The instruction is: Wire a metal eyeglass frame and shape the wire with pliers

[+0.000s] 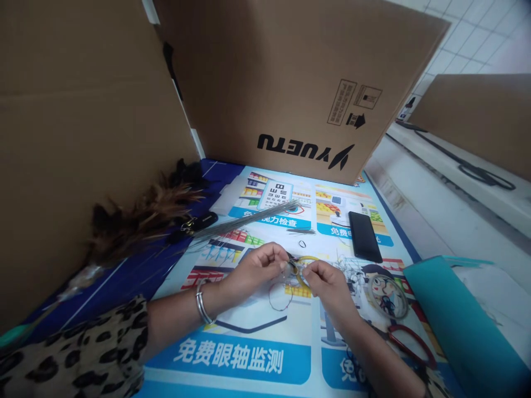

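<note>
Near the middle of the counter (pixel 124 276), your left hand (pixel 257 268) and right hand (pixel 327 279) are each closed in a fingertip pinch on a small yellow ring (pixel 309 258). A thin red wire (pixel 279 301) loops below it. Both look light, springy and easily kinked, so hold close to where they meet.

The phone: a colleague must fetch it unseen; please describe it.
Start at the big cardboard box marked YUETU. On the poster below its right corner lies the phone. It is a flat black slab, unlike the round tape roll nearby.
</note>
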Tool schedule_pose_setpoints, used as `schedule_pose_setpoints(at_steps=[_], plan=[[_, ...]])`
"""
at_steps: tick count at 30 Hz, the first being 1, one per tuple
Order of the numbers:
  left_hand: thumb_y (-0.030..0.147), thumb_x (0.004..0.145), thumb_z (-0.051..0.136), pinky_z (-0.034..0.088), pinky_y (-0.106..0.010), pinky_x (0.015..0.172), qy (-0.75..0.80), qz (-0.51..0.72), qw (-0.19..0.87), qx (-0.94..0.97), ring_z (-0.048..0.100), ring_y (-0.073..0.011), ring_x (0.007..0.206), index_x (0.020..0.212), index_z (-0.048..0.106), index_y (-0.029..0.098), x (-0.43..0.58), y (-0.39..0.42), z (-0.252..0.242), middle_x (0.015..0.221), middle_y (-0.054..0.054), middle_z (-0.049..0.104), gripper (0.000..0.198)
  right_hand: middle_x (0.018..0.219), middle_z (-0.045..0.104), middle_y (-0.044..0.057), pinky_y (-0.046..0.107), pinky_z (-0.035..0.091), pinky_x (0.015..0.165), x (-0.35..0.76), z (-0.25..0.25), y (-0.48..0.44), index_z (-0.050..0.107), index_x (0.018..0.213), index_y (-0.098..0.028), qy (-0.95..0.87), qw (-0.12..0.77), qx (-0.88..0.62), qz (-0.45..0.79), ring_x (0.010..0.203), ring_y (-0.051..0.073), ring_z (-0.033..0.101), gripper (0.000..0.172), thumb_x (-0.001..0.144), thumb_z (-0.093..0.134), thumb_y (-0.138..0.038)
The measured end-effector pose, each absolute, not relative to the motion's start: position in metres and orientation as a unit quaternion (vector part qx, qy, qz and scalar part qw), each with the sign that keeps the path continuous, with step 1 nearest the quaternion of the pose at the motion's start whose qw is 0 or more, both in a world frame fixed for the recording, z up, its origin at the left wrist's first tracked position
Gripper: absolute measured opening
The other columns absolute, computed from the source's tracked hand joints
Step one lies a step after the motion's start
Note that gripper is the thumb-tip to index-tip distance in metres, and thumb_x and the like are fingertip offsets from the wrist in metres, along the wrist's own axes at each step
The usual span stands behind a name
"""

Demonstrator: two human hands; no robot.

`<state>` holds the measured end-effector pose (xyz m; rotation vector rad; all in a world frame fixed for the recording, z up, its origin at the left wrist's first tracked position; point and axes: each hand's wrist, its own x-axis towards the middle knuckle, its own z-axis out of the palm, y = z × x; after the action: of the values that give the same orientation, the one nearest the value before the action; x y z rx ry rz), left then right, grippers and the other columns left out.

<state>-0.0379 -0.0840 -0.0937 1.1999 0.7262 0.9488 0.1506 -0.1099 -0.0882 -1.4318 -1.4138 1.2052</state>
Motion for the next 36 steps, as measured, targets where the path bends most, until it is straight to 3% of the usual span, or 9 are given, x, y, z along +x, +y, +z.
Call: schedule_pose_setpoints(at_steps=[10,19,26,32,36], plan=[[0.03,0.084,0.053,0.034,-0.021,0.054,0.362,0.441,0.618,0.541,0.042,-0.0078,0.058,0.084,0.052,0.016,-0.039,-0.0817,-0.0932,0.069,0.002,0.048,0.014,0.048,0.035,-0.007,0.023,0.022,0.047,0.1533,-0.0859,-0.1112,0.054,0.066,-0.018,-0.504,0.423,-0.556,0.508,0.048,0.008,0.028,0.018,0.079,0.056,-0.031],[0.019,0.083,0.053,0.041,-0.026,0.07,0.373,0.448,0.472,0.661,0.05,-0.0132,0.077,0.085,0.055,0.015,-0.0403,-0.0826,-0.0931,0.082,-0.002,0.054,0.005,0.048,0.035,-0.007,0.022,0.022,0.046,0.1523,-0.0895,-0.1111,0.052,0.066,-0.018,-0.496,0.444,-0.563,0.49,0.047,0.008,0.028,0.016,0.078,0.054,-0.028],[0.013,0.079,0.054,0.043,-0.028,0.074,0.358,0.439,0.395,0.723,0.052,-0.0152,0.082,0.089,0.059,0.017,-0.039,-0.0831,-0.0917,0.092,-0.006,0.057,0.012,0.049,0.035,-0.007,0.022,0.022,0.046,0.152,-0.0909,-0.1116,0.05,0.063,-0.018,-0.479,0.477,-0.566,0.471,0.048,0.008,0.027,0.015,0.076,0.054,-0.025],[0.016,0.079,0.055,0.043,-0.029,0.073,0.381,0.412,0.427,0.708,0.053,-0.0146,0.077,0.082,0.059,0.015,-0.0389,-0.0836,-0.0899,0.083,-0.005,0.058,0.005,0.05,0.037,-0.006,0.022,0.024,0.046,0.1509,-0.0897,-0.1124,0.053,0.064,-0.018,-0.464,0.508,-0.553,0.469,0.048,0.008,0.029,0.016,0.074,0.057,-0.029],[0.015,0.076,0.06,0.043,-0.03,0.076,0.358,0.42,0.565,0.614,0.053,-0.0176,0.089,0.1,0.057,0.017,-0.0362,-0.0848,-0.0925,0.094,-0.007,0.058,0.024,0.051,0.036,-0.006,0.022,0.025,0.047,0.1489,-0.0883,-0.1147,0.051,0.064,-0.018,-0.463,0.503,-0.548,0.481,0.049,0.008,0.029,0.019,0.077,0.057,-0.031]])
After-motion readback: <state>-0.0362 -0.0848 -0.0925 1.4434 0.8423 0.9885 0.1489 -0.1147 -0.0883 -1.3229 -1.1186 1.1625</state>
